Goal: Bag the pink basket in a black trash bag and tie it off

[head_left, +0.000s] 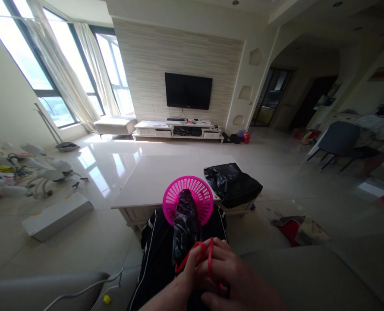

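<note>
Both hands work close together at the bottom of the view. Right hand (234, 276) and left hand (187, 270) each keep a clenched grip on the red cord (208, 255), looped over the fingers. Just beyond, a dark plastic bag (184, 224) stands on the lap, against the pink basket (188, 201). Judged step: tying or threading the cord; next move needs slack held steady. Palms and cord ends hidden; the basket's lower rim is covered by the bag.

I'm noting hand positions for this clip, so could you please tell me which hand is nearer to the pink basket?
The left hand. It sits just below the pink basket, by the dark bag hanging from it. The right hand is further right and lower, with the red cord.
</note>
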A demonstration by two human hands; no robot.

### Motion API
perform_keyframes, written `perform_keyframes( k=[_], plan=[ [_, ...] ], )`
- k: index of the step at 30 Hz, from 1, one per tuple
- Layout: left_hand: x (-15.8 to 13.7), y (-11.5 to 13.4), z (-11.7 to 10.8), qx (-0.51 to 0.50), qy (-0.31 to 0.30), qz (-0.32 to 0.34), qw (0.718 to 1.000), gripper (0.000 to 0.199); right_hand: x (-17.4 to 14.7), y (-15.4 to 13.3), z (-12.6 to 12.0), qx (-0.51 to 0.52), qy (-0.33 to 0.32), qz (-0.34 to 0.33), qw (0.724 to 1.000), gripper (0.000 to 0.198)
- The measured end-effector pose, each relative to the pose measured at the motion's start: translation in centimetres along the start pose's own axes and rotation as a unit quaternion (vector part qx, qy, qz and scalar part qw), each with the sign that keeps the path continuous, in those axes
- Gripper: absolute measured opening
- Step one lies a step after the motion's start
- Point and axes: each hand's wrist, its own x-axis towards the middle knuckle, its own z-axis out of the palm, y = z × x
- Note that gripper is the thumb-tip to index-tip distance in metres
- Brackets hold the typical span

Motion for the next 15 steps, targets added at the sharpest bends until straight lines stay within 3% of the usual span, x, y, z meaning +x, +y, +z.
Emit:
perform_keyframes(
  k=[4, 7, 10, 13, 15],
  plan=[
    [0.0, -0.8, 0.3, 0.031, 0.007, -0.01, 0.999, 0.1, -0.9, 0.1, -0.3, 0.06, 0.044, -0.02, 0.997, 0.017],
    [0.3, 0.2, 0.6, 0.005, 0.028, -0.051, 0.998, 0.092, -1.8, 0.3, -0.3, 0.106, 0.071, -0.046, 0.991, 0.014],
    [-0.2, 1.3, 0.3, -0.007, 0.073, -0.07, 0.995, 0.079, -2.2, 0.9, 0.0, 0.107, 0.088, -0.023, 0.99, 0.001],
    [-1.5, 2.3, -0.8, -0.01, 0.121, -0.037, 0.992, 0.071, -1.3, 3.8, 0.8, 0.097, 0.128, 0.014, 0.987, 0.011],
    [-2.1, 3.3, -1.9, -0.023, 0.137, -0.017, 0.99, 0.067, -0.1, 8.0, 1.8, 0.088, 0.192, 0.061, 0.975, 0.013]
  ],
)
